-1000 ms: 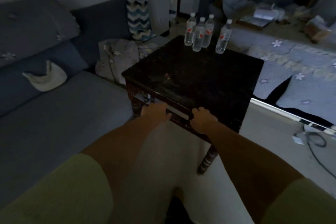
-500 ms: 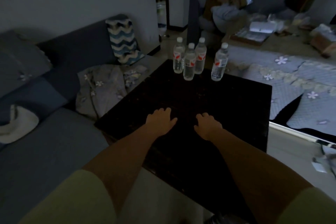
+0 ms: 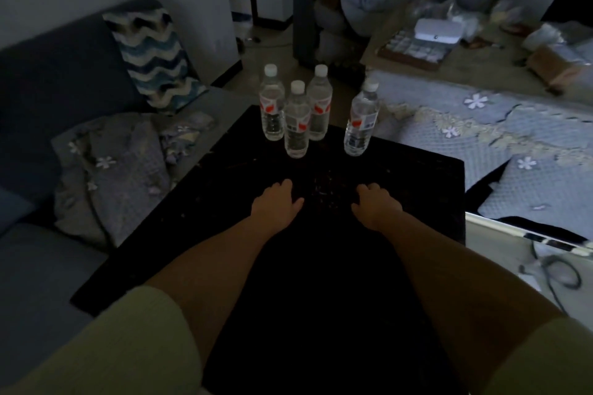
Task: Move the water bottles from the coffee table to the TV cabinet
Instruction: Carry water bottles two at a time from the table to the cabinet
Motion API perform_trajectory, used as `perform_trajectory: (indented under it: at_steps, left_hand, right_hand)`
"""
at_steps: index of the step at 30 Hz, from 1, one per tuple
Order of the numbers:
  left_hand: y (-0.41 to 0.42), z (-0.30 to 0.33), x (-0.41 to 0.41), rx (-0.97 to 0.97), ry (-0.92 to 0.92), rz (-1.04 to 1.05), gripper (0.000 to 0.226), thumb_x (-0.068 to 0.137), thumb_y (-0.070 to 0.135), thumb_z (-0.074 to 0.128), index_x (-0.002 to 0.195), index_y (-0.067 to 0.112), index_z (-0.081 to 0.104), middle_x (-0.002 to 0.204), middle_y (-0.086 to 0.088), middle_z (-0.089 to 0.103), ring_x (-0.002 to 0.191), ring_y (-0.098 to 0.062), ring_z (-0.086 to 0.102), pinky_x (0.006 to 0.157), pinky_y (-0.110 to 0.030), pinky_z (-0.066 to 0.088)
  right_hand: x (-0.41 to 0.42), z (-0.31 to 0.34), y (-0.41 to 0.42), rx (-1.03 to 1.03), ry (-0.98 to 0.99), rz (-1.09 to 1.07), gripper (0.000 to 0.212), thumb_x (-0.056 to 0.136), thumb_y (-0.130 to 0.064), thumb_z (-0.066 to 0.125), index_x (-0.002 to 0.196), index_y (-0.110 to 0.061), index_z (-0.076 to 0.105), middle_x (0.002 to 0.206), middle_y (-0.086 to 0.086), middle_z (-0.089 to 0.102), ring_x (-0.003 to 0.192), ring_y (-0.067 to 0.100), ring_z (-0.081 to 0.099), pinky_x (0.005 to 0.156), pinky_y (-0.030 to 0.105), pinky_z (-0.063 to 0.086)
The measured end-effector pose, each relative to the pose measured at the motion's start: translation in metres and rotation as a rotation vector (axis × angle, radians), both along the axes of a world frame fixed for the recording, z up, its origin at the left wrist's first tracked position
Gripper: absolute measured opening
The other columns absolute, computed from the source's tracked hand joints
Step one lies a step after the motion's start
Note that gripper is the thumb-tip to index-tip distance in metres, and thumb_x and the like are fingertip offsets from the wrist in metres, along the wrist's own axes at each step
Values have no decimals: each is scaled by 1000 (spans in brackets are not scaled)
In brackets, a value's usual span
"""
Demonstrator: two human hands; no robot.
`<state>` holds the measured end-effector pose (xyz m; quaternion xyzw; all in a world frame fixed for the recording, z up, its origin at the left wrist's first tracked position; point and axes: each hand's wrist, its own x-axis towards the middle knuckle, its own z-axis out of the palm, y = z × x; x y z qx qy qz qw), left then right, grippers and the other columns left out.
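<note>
Reaching is the step in hand, by the look of it: the left hand (image 3: 276, 204) and right hand (image 3: 376, 206) hover side by side over the dark table (image 3: 417, 189), apart from each other, fingers loosely curled and holding nothing. Ahead of them, at the table's far edge, stand four bottles (image 3: 296, 120), upright and capped; three cluster ahead of the left hand, and one bottle (image 3: 361, 120) stands alone ahead of the right. None is touched yet. Next, each hand probably needs to extend forward and close round a bottle's waist. The tabletop looks scuffed. The room is dim: a sofa (image 3: 38, 112) lies left of the hands, a flowered quilt (image 3: 513, 144) right. No TV cabinet is identifiable.
</note>
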<state>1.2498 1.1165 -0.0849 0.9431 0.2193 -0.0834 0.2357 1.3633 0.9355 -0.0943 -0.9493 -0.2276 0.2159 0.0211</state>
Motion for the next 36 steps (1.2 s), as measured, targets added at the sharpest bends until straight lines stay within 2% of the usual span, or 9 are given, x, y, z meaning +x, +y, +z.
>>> perform_trajectory:
  at_steps: [4,7,13,17,19,24,28,32,36]
  left_hand:
    - [23,-14,71,-196,-113,259,78,91,43,56,149,10,15,148,-18,31,135,-33,34,107,-46,36]
    - [39,-31,123,-358,-259,440,95,86,44,64,152,13,3,156,-16,19,142,-33,21,112,-47,28]
    - [66,-66,192,-415,-563,482,101,72,38,80,150,14,19,152,-10,30,141,-28,28,114,-44,29]
    - [73,-82,225,-618,-669,592,95,72,29,81,147,10,24,146,-11,41,135,-26,40,110,-38,37]
    - [74,-88,236,-642,-686,653,90,73,28,81,143,11,28,142,-11,46,129,-26,46,103,-29,38]
    - [75,-85,239,-550,-735,551,67,78,25,77,131,3,43,133,-12,54,120,-24,52,90,-15,34]
    - [77,-82,223,-534,-680,499,67,79,27,76,132,5,43,132,-12,56,119,-26,54,85,-8,37]
    - [71,-79,203,-606,-537,429,69,84,30,71,140,10,36,135,-7,53,121,-22,51,101,-28,40]
    - [53,-82,173,-646,-481,405,59,83,29,71,130,7,41,121,-4,56,109,-18,55,86,-24,39]
  right_hand:
    - [60,-9,30,105,34,-182,62,94,-41,53,144,-12,31,144,17,36,130,36,41,101,48,42]
    - [101,-25,55,301,39,-422,75,90,-41,61,146,-5,26,147,18,34,133,36,39,104,47,40]
    - [158,-49,90,830,-62,-765,103,79,-36,77,153,-12,8,156,13,18,141,32,28,109,45,34]
    - [185,-58,104,1088,-59,-834,104,71,-24,84,150,-14,17,149,12,33,136,29,38,109,46,39]
    - [197,-62,109,1167,-69,-890,99,70,-23,85,146,-13,23,143,12,41,131,28,44,106,46,43]
    - [208,-66,107,1118,-105,-907,83,71,-28,83,136,-13,34,129,10,55,115,28,57,96,44,50]
    - [198,-63,100,1064,-107,-859,75,73,-30,82,132,-11,39,123,9,58,110,26,59,88,36,51]
    - [172,-62,91,1015,-82,-812,77,73,-33,82,133,-12,39,127,8,58,113,26,59,89,35,50]
    - [139,-62,75,1014,-46,-795,74,73,-32,82,131,-13,40,123,6,59,111,25,59,82,29,43]
